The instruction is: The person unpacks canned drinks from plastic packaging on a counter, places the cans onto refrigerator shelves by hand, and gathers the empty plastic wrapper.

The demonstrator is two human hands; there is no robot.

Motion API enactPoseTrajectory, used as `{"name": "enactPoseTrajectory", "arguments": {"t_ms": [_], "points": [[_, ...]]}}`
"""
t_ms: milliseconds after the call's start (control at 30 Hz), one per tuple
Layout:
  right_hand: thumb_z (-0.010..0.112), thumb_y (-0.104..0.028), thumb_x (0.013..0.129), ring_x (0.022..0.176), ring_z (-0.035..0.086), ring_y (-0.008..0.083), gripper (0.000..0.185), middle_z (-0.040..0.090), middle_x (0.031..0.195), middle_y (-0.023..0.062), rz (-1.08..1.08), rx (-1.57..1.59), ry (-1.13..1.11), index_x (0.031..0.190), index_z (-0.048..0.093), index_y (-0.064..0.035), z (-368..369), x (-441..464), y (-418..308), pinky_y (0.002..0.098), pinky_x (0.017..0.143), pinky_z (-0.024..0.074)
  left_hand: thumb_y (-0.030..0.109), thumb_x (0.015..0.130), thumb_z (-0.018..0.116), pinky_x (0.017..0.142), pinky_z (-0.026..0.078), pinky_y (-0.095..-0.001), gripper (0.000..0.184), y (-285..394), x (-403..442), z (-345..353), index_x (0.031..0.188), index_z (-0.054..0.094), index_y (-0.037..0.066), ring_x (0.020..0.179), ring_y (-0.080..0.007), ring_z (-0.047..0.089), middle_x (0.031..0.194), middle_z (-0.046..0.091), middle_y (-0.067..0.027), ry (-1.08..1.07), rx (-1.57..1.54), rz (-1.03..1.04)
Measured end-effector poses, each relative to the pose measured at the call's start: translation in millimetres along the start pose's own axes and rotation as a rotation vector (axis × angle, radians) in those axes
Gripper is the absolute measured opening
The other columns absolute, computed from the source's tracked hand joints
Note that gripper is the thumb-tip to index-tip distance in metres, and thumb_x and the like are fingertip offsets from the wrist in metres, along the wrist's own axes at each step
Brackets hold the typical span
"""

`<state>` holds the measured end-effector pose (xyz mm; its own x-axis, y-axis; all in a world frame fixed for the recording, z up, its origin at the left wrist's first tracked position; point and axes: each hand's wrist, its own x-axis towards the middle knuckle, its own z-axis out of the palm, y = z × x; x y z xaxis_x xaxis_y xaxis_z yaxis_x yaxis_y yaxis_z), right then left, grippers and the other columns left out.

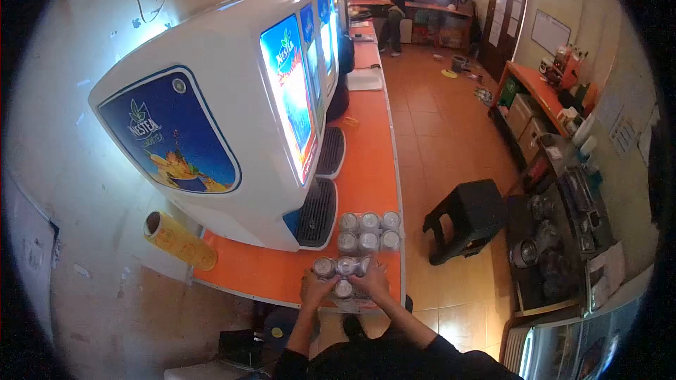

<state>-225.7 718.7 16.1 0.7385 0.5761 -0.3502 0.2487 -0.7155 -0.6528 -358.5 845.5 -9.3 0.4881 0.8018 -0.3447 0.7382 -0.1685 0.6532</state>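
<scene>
Several silver-topped cans stand at the near end of the orange counter. My left hand (316,288) is closed round the left side of the nearer group, by a can (324,267). From the right, my right hand (373,282) grips the same group, its fingers wrapped round the cans beside the middle one (346,265). One can (343,289) shows between my hands, nearest to me. Just beyond, a separate block of cans (368,241) sits in two rows near the counter's right edge. What wraps the nearer cans is too small to make out.
A large white drink dispenser (232,84) with drip trays (316,214) fills the counter's left side. A yellow roll (179,241) leans at its near corner. Right of the counter stands a black stool (468,218). Another person (396,14) stands at the far end.
</scene>
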Motion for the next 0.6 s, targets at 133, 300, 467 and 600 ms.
{"name": "enactPoseTrajectory", "arguments": {"t_ms": [133,300,467,600], "points": [[0.079,-0.04,0.063,0.111,0.049,0.0503,0.108,0.037,0.127,0.0381,-0.034,-0.041,0.031,0.142,0.014,-0.0043,8.0,9.5,-0.1,0.0551,0.089,0.0436,0.054,0.055,0.081,0.09,0.047,-0.0463,0.105,3.7,9.4,4.9,0.13,0.036,-0.003,0.11,-0.0393,0.056,0.121,0.054,-0.0257,-0.003,0.041,-0.154],[0.078,-0.033,0.062,0.104,0.051,0.0526,0.097,0.035,0.127,0.0386,-0.069,-0.038,0.078,0.137,0.021,-0.0076,9.2,8.2,1.0,0.056,0.086,0.0446,0.054,0.053,0.082,0.087,0.048,-0.0471,0.107,-14.7,25.7,19.6,0.129,0.034,-0.004,0.109,-0.0396,0.056,0.121,0.054,-0.0262,-0.018,0.041,-0.116],[0.073,-0.025,0.064,0.099,0.052,0.0547,0.092,0.036,0.123,0.0391,-0.072,-0.049,0.11,0.138,0.022,-0.0083,6.2,2.5,-8.2,0.0559,0.084,0.0454,0.053,0.056,0.079,0.083,0.048,-0.0481,0.102,19.2,5.5,10.9,0.129,0.036,-0.003,0.106,-0.0379,0.057,0.117,0.056,-0.0243,0.087,0.195,-0.132],[0.068,-0.019,0.065,0.094,0.053,0.0554,0.092,0.036,0.122,0.0406,-0.078,-0.154,0.177,0.142,0.019,-0.0097,17.4,3.7,-5.6,0.0545,0.079,0.0474,0.048,0.063,0.074,0.081,0.048,-0.0484,0.09,34.2,-9.3,6.7,0.128,0.039,-0.003,0.102,-0.0373,0.059,0.112,0.059,-0.0222,0.176,0.302,-0.116]]}}
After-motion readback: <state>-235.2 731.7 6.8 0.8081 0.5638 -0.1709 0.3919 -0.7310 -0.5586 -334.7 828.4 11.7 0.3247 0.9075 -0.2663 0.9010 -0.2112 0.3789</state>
